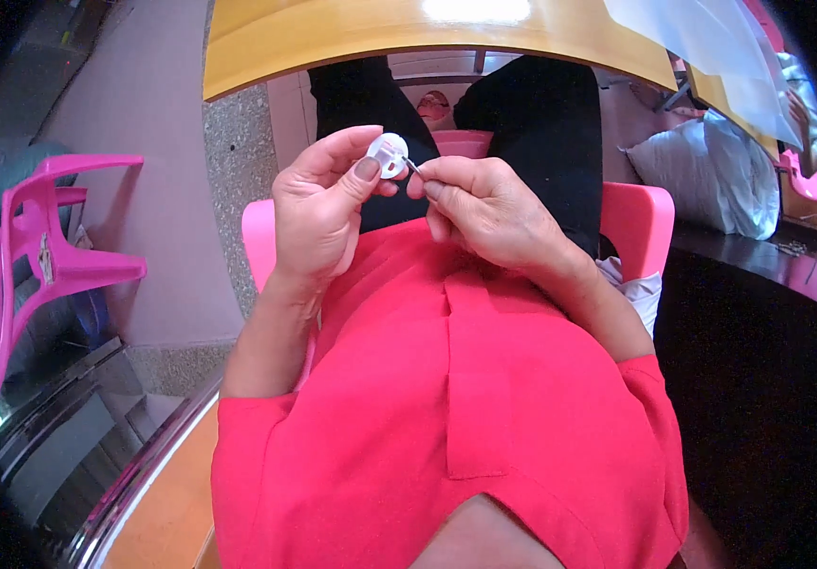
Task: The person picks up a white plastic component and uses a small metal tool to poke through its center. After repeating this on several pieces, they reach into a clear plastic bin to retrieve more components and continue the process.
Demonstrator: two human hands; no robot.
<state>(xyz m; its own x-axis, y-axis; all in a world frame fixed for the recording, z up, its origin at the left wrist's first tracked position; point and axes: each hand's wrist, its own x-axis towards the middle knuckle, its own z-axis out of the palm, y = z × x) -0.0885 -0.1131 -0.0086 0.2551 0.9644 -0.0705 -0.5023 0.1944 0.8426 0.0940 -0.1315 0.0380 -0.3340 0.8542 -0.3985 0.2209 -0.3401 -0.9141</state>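
A person in a red shirt (446, 398) sits looking down at both bare hands, raised close together in front of the chest. The left hand (318, 213) holds a small round white plastic disc (389, 154), its grip clamped on the disc between thumb and fingertips, the thumb pressed against the disc's lower edge. The right hand (484, 209) sits just beside it, fingers pinched together on a thin, small metal piece (412, 167) whose tip touches the disc's right edge; it is too small to tell what it is. Below the hands are dark trousers and the edges of a pink chair seat (636, 228). A curved yellow wooden tabletop (333, 38) spans the top of the view. An empty pink plastic chair (48, 256) stands to the left, and a grey-white filled sack (712, 180) lies to the right.
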